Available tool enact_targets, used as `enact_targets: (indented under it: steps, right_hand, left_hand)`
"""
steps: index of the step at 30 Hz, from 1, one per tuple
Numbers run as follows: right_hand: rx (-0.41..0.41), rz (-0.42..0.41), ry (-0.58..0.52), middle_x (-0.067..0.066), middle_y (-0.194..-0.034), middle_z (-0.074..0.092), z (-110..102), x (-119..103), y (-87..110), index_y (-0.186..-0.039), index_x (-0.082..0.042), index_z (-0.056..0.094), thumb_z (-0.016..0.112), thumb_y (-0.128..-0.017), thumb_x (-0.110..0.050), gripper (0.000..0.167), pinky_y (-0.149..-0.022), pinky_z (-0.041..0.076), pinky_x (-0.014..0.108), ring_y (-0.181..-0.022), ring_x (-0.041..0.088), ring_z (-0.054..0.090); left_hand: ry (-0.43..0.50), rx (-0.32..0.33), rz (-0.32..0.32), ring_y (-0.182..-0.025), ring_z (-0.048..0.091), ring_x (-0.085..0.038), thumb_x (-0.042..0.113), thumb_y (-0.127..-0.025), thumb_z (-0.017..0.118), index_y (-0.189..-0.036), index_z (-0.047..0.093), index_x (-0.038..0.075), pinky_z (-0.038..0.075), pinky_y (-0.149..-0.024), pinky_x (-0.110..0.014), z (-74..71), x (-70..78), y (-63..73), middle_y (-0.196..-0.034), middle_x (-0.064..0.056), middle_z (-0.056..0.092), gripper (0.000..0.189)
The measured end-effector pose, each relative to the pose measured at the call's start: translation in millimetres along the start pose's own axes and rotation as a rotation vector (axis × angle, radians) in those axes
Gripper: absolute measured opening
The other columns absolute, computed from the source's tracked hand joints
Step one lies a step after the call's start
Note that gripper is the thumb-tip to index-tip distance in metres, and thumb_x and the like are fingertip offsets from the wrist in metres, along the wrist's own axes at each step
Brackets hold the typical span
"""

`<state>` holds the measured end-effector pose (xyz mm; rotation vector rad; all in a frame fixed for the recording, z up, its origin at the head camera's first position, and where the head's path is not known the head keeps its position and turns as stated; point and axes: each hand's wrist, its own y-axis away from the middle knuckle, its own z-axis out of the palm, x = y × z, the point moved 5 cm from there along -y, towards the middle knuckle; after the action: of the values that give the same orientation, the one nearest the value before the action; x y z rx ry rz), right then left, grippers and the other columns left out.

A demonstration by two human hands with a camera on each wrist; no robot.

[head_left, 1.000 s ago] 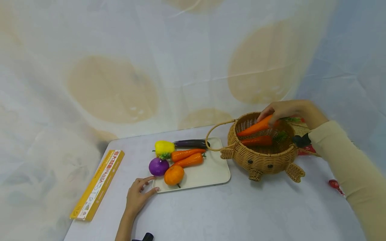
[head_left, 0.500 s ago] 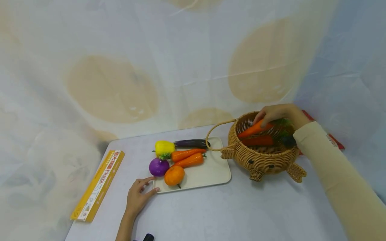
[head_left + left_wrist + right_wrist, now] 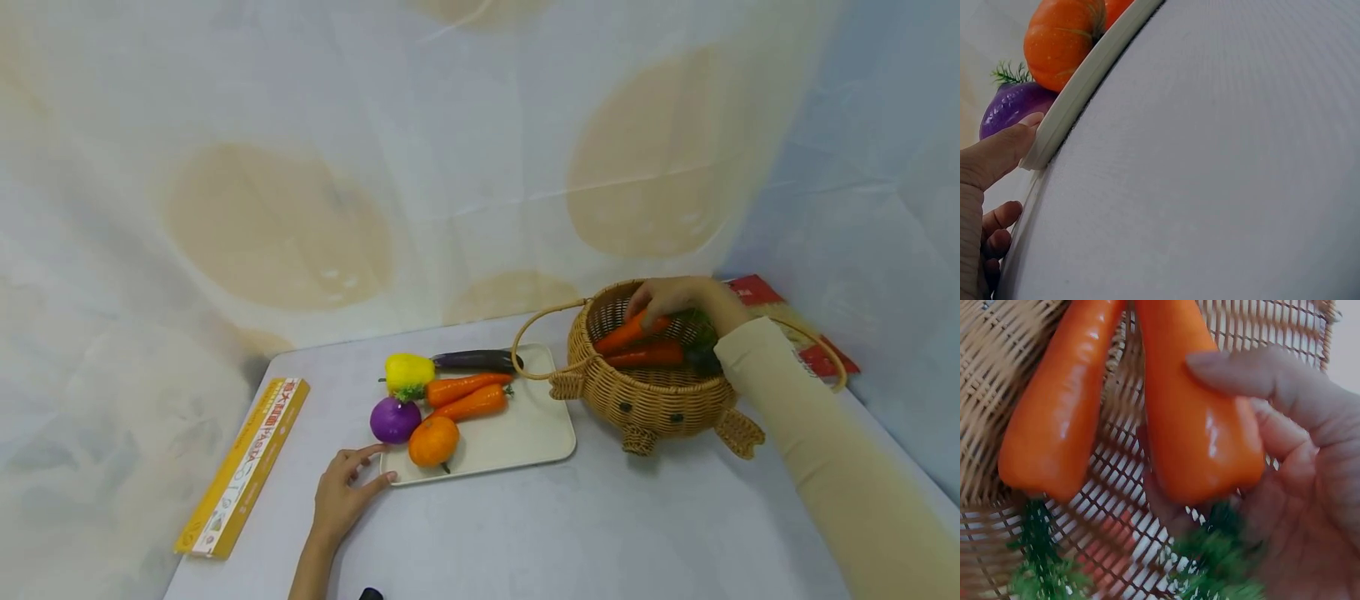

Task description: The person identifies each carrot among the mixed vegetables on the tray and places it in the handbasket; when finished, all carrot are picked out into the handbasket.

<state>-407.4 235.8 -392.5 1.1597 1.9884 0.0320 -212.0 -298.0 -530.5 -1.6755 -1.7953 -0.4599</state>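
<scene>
With thumb and index finger my left hand [image 3: 339,493] holds the near left corner of a cream tray [image 3: 517,446]; in the left wrist view the thumb lies on its rim. On that tray are a purple onion [image 3: 395,420], a small orange pumpkin [image 3: 433,442], two carrots [image 3: 471,403], a yellow bell pepper [image 3: 409,373] and an eggplant [image 3: 477,360]. My right hand [image 3: 678,297] is inside the wicker basket [image 3: 645,407], gripping an orange carrot [image 3: 1194,419] near its leafy end. Beside it in the basket lies another carrot [image 3: 1054,419].
A yellow pasta box [image 3: 243,467] lies at the left of the table. The basket has one handle [image 3: 536,313] leaning over the tray's right end and another out to the right. Behind the basket sits a red package [image 3: 757,290]. Fabric hangs behind the table.
My right hand has lowered the carrot deeper into the basket, beside the other carrot. The forearm moved left, uncovering the red package and right handle. My left hand stays at the tray corner.
</scene>
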Motion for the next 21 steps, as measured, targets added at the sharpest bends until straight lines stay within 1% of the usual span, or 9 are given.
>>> enact_targets:
  steps: [3, 6, 10, 12, 14, 17, 19, 21]
  right_hand:
    - [0.016, 0.027, 0.027, 0.021, -0.117, 0.061, 5, 4, -2.8, -0.119, 0.007, 0.063, 0.068, -0.078, -0.004, 0.043, -0.078, 0.048, 0.037, -0.094, 0.024, 0.052]
    - [0.011, 0.047, 0.04, 0.02, -0.118, 0.061, 10, 8, -4.5, -0.118, 0.005, 0.063, 0.07, -0.079, -0.005, 0.041, -0.08, 0.049, 0.039, -0.096, 0.025, 0.053]
    - [-0.011, 0.029, 0.043, 0.016, -0.109, 0.064, 15, 9, -6.0, -0.113, 0.005, 0.064, 0.069, -0.078, -0.003, 0.036, -0.078, 0.048, 0.037, -0.091, 0.023, 0.052]
    - [-0.028, 0.036, 0.05, 0.016, -0.106, 0.063, 19, 10, -7.0, -0.111, 0.004, 0.064, 0.069, -0.077, -0.002, 0.035, -0.077, 0.047, 0.036, -0.09, 0.022, 0.051]
    - [-0.042, 0.055, 0.077, 0.017, -0.11, 0.059, 23, 11, -9.5, -0.11, 0.003, 0.064, 0.069, -0.076, -0.004, 0.035, -0.076, 0.045, 0.035, -0.092, 0.023, 0.049]
    - [-0.061, 0.085, 0.1, 0.019, -0.112, 0.057, 28, 11, -12.6, -0.109, 0.003, 0.063, 0.07, -0.076, -0.004, 0.034, -0.076, 0.046, 0.035, -0.093, 0.025, 0.049]
    - [-0.069, 0.091, 0.116, 0.019, -0.112, 0.057, 30, 9, -13.9, -0.109, 0.004, 0.063, 0.07, -0.077, -0.004, 0.034, -0.076, 0.047, 0.037, -0.094, 0.026, 0.05]
    - [-0.084, 0.091, 0.125, 0.019, -0.11, 0.06, 32, 7, -15.2, -0.111, 0.005, 0.062, 0.069, -0.078, -0.003, 0.035, -0.079, 0.049, 0.039, -0.095, 0.027, 0.054]
  left_hand:
    - [0.0, -0.005, -0.006, -0.082, 0.044, -0.015, 0.04, -0.074, 0.086, -0.118, 0.073, 0.03, 0.034, -0.073, -0.03, 0.1, -2.1, 1.4, -0.093, 0.002, 0.057, 0.048]
    - [-0.002, -0.006, -0.009, -0.081, 0.044, -0.015, 0.041, -0.074, 0.086, -0.118, 0.072, 0.03, 0.034, -0.073, -0.03, -0.5, -3.1, 3.2, -0.094, 0.003, 0.057, 0.048]
    - [-0.017, 0.006, 0.003, -0.081, 0.044, -0.014, 0.042, -0.074, 0.086, -0.118, 0.072, 0.03, 0.034, -0.073, -0.029, -3.0, -2.6, 6.2, -0.094, 0.003, 0.057, 0.048]
    - [-0.023, 0.011, 0.006, -0.081, 0.045, -0.014, 0.042, -0.074, 0.086, -0.118, 0.072, 0.03, 0.035, -0.073, -0.028, -5.1, -2.4, 8.0, -0.094, 0.002, 0.058, 0.048]
    - [-0.031, 0.018, 0.003, -0.082, 0.045, -0.014, 0.041, -0.074, 0.086, -0.118, 0.072, 0.03, 0.036, -0.073, -0.028, -8.8, -3.0, 11.7, -0.094, 0.002, 0.059, 0.048]
    - [-0.031, 0.023, -0.004, -0.083, 0.045, -0.014, 0.041, -0.075, 0.086, -0.119, 0.072, 0.03, 0.036, -0.073, -0.029, -13.8, -2.8, 16.4, -0.095, 0.001, 0.059, 0.047]
    - [-0.033, 0.024, -0.007, -0.083, 0.045, -0.014, 0.041, -0.076, 0.085, -0.119, 0.072, 0.03, 0.036, -0.073, -0.029, -16.2, -2.2, 19.3, -0.095, 0.001, 0.059, 0.046]
    - [-0.032, 0.022, -0.013, -0.083, 0.045, -0.014, 0.041, -0.077, 0.084, -0.119, 0.072, 0.03, 0.036, -0.073, -0.029, -17.9, -1.7, 22.2, -0.095, 0.001, 0.059, 0.046]
